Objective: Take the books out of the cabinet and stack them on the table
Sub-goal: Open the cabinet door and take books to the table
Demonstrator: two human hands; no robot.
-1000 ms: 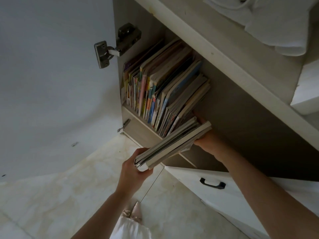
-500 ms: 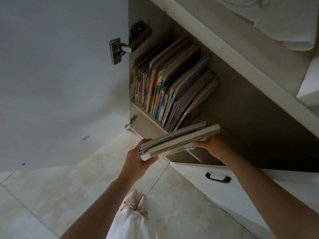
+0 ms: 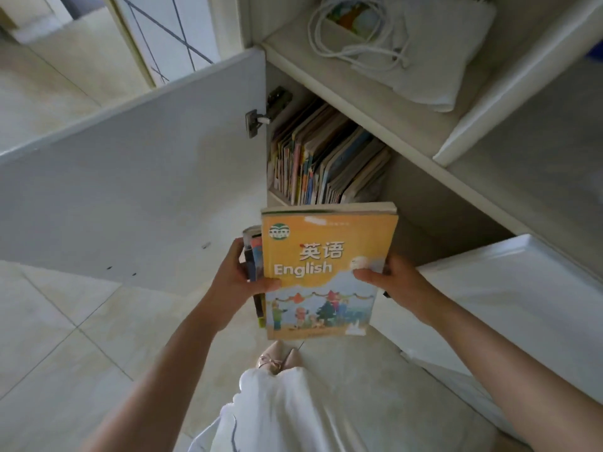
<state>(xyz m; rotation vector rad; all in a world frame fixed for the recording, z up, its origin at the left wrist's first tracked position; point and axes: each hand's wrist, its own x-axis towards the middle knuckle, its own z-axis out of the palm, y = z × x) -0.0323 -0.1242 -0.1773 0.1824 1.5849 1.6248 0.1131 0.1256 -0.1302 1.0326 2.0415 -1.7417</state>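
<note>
head view: we hold a small bundle of books (image 3: 326, 272) in front of the open cabinet (image 3: 424, 203), left hand (image 3: 239, 285) and right hand (image 3: 391, 280) with fingers clamped on its side edges. thin, glossy softcovers likely flex and slide, so support underneath. more books (image 3: 323, 161) wait shelved.

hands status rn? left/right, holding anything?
Left hand: fingers curled round the left edge of the books.
Right hand: fingers pinching the books' right edge.
</note>
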